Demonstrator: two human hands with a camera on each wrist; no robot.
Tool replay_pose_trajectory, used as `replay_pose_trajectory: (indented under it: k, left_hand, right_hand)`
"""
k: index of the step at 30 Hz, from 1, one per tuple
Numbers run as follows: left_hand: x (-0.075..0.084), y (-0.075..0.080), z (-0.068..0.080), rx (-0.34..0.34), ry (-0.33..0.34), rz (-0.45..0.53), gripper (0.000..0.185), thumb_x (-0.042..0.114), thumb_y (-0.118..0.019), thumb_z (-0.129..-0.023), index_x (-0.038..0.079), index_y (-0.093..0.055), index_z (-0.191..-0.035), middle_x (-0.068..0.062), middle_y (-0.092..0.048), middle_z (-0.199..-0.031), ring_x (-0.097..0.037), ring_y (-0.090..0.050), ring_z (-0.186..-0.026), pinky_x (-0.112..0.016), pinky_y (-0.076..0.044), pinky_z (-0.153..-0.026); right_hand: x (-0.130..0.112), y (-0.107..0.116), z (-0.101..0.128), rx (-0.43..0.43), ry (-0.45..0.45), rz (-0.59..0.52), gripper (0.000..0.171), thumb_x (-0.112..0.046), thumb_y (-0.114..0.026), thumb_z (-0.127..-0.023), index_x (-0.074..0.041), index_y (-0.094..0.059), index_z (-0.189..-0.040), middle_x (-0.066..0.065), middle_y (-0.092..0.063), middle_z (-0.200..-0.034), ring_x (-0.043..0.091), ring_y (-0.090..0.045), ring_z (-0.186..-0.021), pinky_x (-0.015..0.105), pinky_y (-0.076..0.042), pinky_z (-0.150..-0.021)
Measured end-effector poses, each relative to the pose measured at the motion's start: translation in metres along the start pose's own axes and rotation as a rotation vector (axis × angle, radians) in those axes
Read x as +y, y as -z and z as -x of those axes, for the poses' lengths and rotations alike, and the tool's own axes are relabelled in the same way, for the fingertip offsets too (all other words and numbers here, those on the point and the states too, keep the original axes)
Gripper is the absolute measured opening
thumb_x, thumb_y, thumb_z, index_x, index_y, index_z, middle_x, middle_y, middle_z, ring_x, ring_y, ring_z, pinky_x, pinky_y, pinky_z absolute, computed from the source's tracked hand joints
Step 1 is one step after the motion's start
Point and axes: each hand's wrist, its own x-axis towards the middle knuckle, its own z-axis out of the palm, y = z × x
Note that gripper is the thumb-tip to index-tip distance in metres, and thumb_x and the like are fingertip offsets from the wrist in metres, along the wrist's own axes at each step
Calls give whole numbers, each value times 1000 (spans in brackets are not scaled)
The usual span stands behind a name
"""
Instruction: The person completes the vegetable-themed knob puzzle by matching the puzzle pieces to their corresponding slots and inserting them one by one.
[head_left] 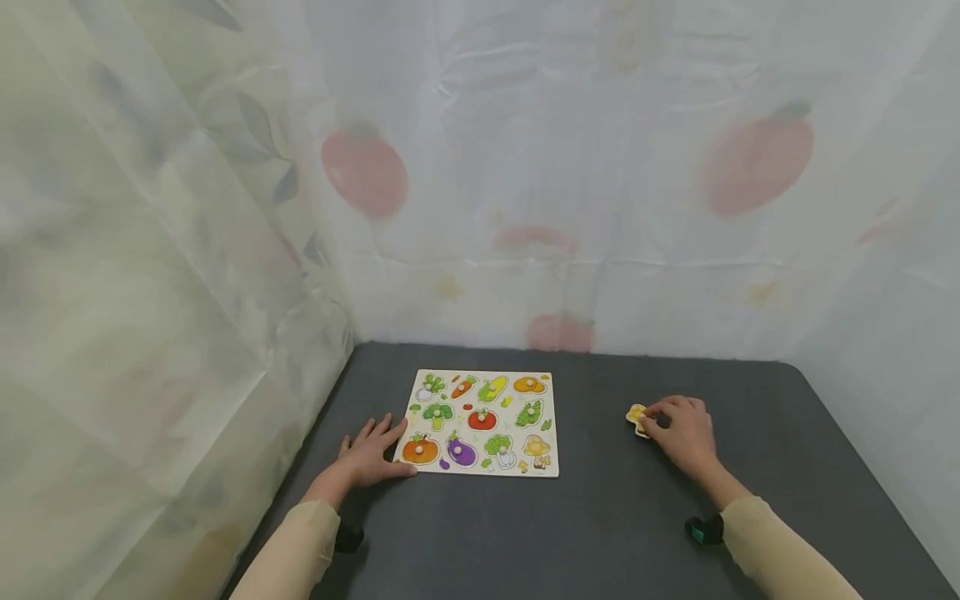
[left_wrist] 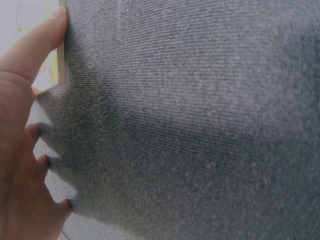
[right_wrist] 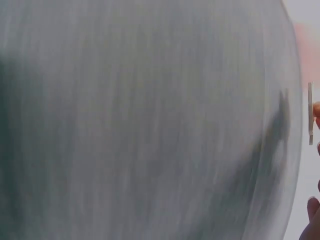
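Observation:
A wooden vegetable puzzle board (head_left: 480, 425) lies flat on the dark tabletop, with several knobbed pieces such as a tomato (head_left: 482, 420) and an eggplant (head_left: 462, 452). My left hand (head_left: 367, 454), fingers spread, rests against its lower left corner. In the left wrist view the thumb (left_wrist: 37, 42) touches the board edge (left_wrist: 61, 70). Off to the right of the board, my right hand (head_left: 684, 433) pinches a yellow and white mushroom puzzle piece (head_left: 637, 419). The right wrist view catches that piece (right_wrist: 310, 112) edge-on, raised off the table. A mushroom picture (head_left: 537, 448) fills the board's lower right place.
The dark grey table (head_left: 600, 517) runs between the board and the right hand. Behind it hangs a pale curtain (head_left: 555, 167) with printed fruit, and another curtain (head_left: 150, 292) stands close along the left side. A black band (head_left: 705, 530) sits on the right wrist.

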Motion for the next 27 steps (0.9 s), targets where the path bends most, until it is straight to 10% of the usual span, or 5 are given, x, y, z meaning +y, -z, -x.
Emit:
replay_pose_trajectory:
  k: [27]
  left_hand:
    - [4,3,3,2,-7,-16,102,62,-77,-83,17,-32,-163,-22,-18,-168,-52,-10,-151,-81,-5,-110]
  right_hand:
    - [-125,-80,5,-174,242,-41,10,-35,-83,-88,-32,-74,-84,-6,-63,-104,25,-50,-113,51,-41,-96]
